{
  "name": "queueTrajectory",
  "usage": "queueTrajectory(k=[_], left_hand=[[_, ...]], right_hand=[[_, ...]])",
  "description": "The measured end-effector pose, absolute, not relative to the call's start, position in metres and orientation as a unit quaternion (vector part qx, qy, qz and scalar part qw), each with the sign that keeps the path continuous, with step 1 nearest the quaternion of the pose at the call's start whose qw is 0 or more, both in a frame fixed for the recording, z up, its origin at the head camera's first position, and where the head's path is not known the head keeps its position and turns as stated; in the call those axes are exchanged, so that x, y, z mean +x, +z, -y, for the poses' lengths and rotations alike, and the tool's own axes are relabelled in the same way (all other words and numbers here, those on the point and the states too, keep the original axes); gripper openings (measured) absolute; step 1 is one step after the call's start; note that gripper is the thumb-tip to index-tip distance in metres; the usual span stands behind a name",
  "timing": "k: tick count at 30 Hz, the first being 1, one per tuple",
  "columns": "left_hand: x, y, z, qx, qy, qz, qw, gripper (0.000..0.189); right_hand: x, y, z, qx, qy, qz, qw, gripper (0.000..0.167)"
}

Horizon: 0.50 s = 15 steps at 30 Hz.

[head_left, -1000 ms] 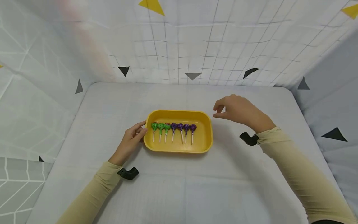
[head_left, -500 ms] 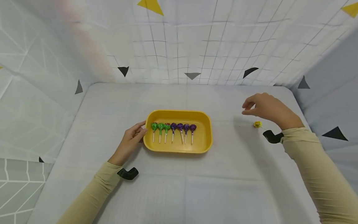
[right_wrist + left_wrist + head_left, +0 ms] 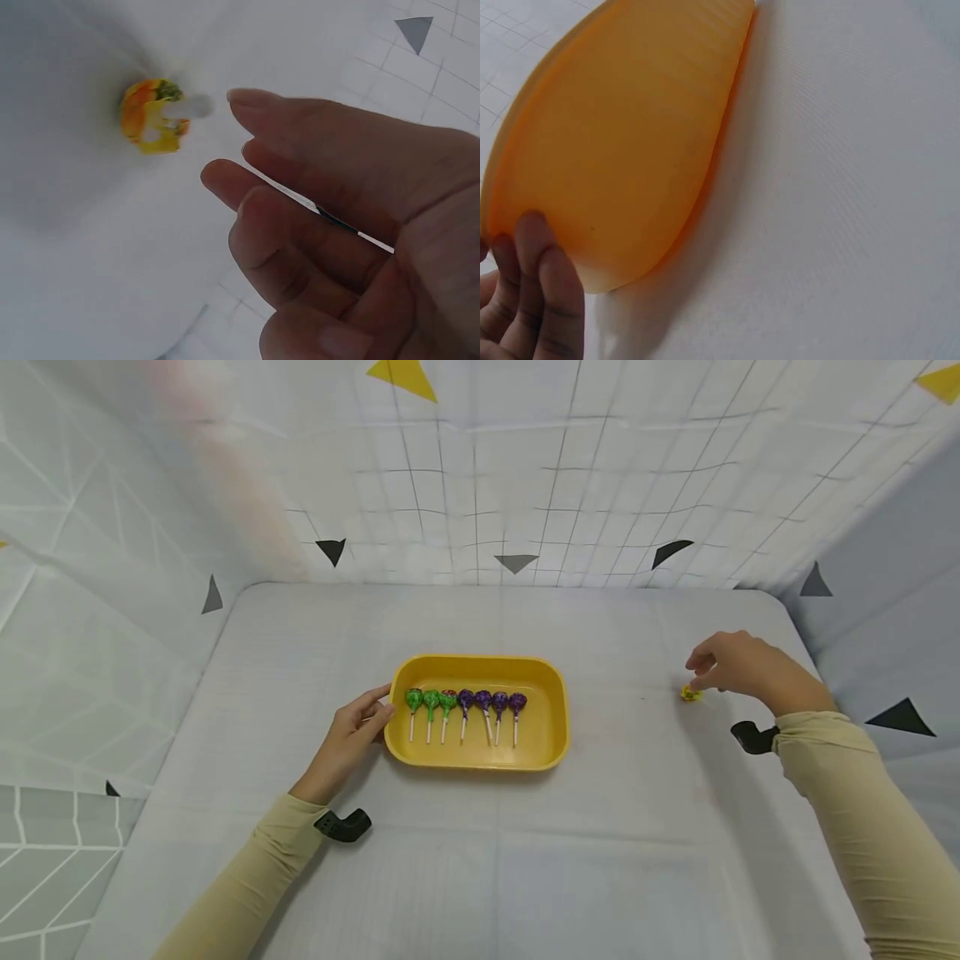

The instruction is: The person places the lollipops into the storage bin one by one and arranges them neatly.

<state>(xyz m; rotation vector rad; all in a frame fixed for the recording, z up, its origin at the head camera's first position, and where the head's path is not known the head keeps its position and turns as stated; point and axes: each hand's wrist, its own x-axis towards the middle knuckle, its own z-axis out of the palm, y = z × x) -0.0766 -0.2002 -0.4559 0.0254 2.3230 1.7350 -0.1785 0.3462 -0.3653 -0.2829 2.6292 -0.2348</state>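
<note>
My left hand [image 3: 347,739] holds the left end of a yellow plastic tray [image 3: 546,731], its thumb at the rim. In the left wrist view, curled fingers [image 3: 559,285] lie against the tray's outer wall. Inside the tray, 3 green-wrapped lollipops [image 3: 431,698] and several purple-wrapped lollipops [image 3: 500,700] form one row, sticks toward me. A yellow-wrapped lollipop [image 3: 154,124] lies on the table at the right, its white stick pointing toward the camera in the right wrist view. Just above it hovers my right hand [image 3: 757,672], thumb and fingertips apart, holding nothing.
A white cloth covers the table [image 3: 600,860]. Fabric walls with grid lines and dark triangles [image 3: 517,563] enclose its back and sides. Black wrist cameras [image 3: 343,825] sit on both forearms.
My right hand has moved right from beside the tray and come down over the yellow lollipop, which has come into view. The left hand and the tray have stayed put.
</note>
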Motion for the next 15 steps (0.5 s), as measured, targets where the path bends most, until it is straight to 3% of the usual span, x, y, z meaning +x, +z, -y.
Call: queueTrajectory(k=[6, 15], left_hand=[[-0.076, -0.456, 0.201, 0.014, 0.594, -0.795, 0.120, 0.052], [-0.076, -0.458, 0.202, 0.022, 0.595, -0.794, 0.120, 0.052]], right_hand=[[-0.178, -0.379, -0.354, -0.092, -0.118, -0.956, 0.251, 0.039], [-0.174, -0.389, -0.357, -0.086, -0.102, -0.959, 0.249, 0.023]])
